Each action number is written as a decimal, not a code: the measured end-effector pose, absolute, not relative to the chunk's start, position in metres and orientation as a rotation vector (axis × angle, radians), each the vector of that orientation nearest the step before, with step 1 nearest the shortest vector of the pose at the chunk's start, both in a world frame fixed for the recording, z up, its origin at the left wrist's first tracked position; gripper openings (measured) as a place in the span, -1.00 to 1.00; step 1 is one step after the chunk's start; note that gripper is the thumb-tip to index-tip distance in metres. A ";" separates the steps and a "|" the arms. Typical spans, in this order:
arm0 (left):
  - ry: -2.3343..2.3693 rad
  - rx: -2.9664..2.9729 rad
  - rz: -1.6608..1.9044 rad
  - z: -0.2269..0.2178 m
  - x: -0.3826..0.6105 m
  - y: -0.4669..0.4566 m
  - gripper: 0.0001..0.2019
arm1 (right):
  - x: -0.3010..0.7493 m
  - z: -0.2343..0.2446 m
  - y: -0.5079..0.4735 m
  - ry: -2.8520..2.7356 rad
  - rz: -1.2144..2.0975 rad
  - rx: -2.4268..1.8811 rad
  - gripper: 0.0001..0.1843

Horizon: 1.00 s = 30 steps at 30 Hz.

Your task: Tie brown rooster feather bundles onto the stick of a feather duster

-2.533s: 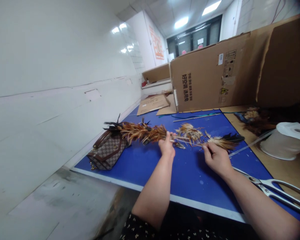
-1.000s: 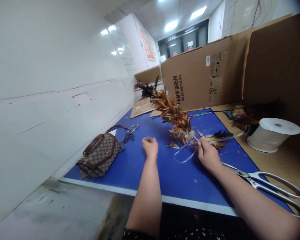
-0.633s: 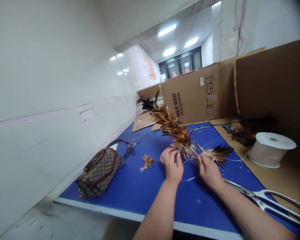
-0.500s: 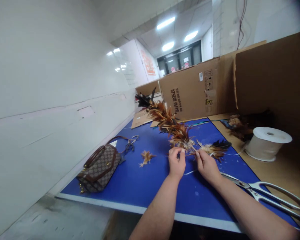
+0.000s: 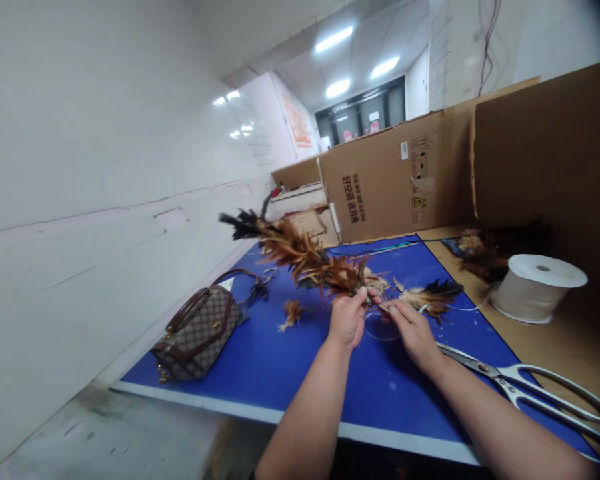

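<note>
A feather duster (image 5: 305, 257) with brown feathers and a black tip slants up to the left above the blue table top. My left hand (image 5: 349, 319) is closed round its lower end, thumb and fingers pinching at the base of the feathers. Close beside it, my right hand (image 5: 414, 332) is closed, its fingertips pinching what looks like the thin stick end. A thin whitish strip (image 5: 380, 339) hangs in a loop between both hands. Loose feathers (image 5: 433, 298) lie just past the right hand, and a small tuft (image 5: 293, 313) lies to the left.
Large scissors (image 5: 500, 373) lie by my right forearm. At the right stands a white spool (image 5: 540, 290) with a strand running from it. More dark feathers (image 5: 485, 257) are behind it. A patterned handbag (image 5: 200, 333) sits at the left; cardboard (image 5: 380, 180) walls the back.
The duster has swung left and lower, its black tip now nearer the wall. My left hand has turned, thumb upward. The strip now forms a loop below the hands.
</note>
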<state>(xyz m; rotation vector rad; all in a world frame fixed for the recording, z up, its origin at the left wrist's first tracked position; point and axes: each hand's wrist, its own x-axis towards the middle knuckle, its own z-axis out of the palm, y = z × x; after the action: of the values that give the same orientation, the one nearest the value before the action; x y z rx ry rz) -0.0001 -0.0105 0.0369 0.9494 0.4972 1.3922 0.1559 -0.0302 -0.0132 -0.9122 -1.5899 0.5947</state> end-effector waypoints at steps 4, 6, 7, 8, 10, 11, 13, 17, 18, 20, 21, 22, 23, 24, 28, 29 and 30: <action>0.477 0.952 1.302 0.035 -0.002 -0.019 -0.64 | 0.167 -0.012 -0.024 -1.414 0.460 -0.991 -0.60; 0.474 0.987 1.247 0.032 -0.001 -0.021 -0.63 | 0.169 -0.012 -0.023 -1.430 0.440 -1.025 -0.55; 0.471 1.006 1.222 0.030 0.000 -0.022 -0.62 | 0.168 -0.011 -0.023 -1.461 0.473 -1.009 -0.49; 0.467 1.020 1.206 0.028 0.001 -0.021 -0.61 | 0.167 -0.011 -0.025 -1.504 0.540 -0.976 -0.45; 0.467 1.031 1.198 0.024 0.002 -0.019 -0.59 | 0.164 -0.010 -0.027 -1.588 0.702 -0.912 -0.43; 0.479 1.028 1.212 0.022 0.001 -0.017 -0.58 | 0.162 -0.010 -0.029 -1.627 0.776 -0.901 -0.45; 0.528 1.007 1.269 0.019 -0.004 -0.012 -0.56 | 0.159 -0.010 -0.031 -1.722 0.854 -0.928 -0.49; 0.649 0.936 1.371 0.012 -0.021 -0.001 -0.55 | 0.158 -0.010 -0.031 -1.803 0.728 -1.011 -0.49; 0.674 0.921 1.385 0.011 -0.025 0.001 -0.54 | 0.158 -0.010 -0.032 -1.798 0.693 -1.019 -0.50; 0.706 0.900 1.419 0.009 -0.029 0.005 -0.54 | 0.157 -0.011 -0.034 -1.837 0.680 -1.004 -0.51; 0.708 0.891 1.443 0.008 -0.029 0.006 -0.53 | 0.156 -0.012 -0.036 -1.882 0.688 -0.980 -0.52; 0.701 0.881 1.470 0.008 -0.029 0.006 -0.53 | 0.155 -0.012 -0.038 -1.928 0.695 -0.952 -0.52; 0.688 0.870 1.495 0.008 -0.028 0.007 -0.53 | 0.153 -0.012 -0.040 -1.972 0.700 -0.924 -0.53; 0.673 0.854 1.518 0.008 -0.027 0.008 -0.52 | 0.150 -0.013 -0.042 -2.013 0.697 -0.902 -0.53; 0.616 0.784 1.585 0.011 -0.025 0.010 -0.51 | 0.143 -0.012 -0.047 -2.188 0.657 -0.880 -0.56; 0.604 0.775 1.603 0.012 -0.025 0.011 -0.52 | 0.142 -0.012 -0.048 -2.231 0.652 -0.878 -0.56; 0.596 0.770 1.618 0.013 -0.026 0.012 -0.54 | 0.141 -0.011 -0.048 -2.265 0.649 -0.877 -0.57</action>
<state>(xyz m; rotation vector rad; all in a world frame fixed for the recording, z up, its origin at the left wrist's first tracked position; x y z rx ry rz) -0.0257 0.0117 0.0130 0.7700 0.5960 1.6175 0.1414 -0.0482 -0.0115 -0.8774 -2.2650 0.6492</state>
